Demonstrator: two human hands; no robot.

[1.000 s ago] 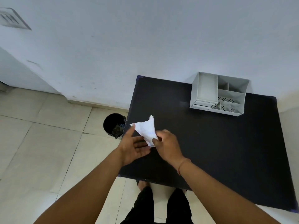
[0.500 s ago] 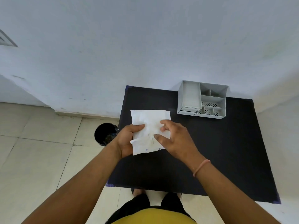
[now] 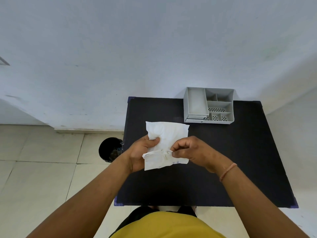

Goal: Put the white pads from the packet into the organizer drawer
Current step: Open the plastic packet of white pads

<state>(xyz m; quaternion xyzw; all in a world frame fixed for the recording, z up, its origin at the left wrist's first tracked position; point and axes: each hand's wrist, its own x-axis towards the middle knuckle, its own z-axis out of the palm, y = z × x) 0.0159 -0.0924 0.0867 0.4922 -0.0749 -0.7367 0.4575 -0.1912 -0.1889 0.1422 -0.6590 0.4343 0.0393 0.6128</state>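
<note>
I hold a crumpled white packet (image 3: 167, 133) above the near-left part of the black table (image 3: 240, 169). My left hand (image 3: 140, 152) grips its left side, thumb on top. My right hand (image 3: 190, 150) pinches the packet's lower flap between thumb and fingers. The lower edge of the packet is folded toward me and shows small print. No loose pads are visible. The grey organizer (image 3: 209, 105) stands at the table's far edge, with a shallow drawer front (image 3: 195, 118) at its lower left, which looks shut.
A black waste bin (image 3: 109, 149) stands on the tiled floor left of the table. The white wall runs right behind the organizer. My yellow shirt fills the bottom of the view.
The packet went from bunched up to spread flat between both hands. My right hand has now curled and pinches the lower flap, folding it toward me.
</note>
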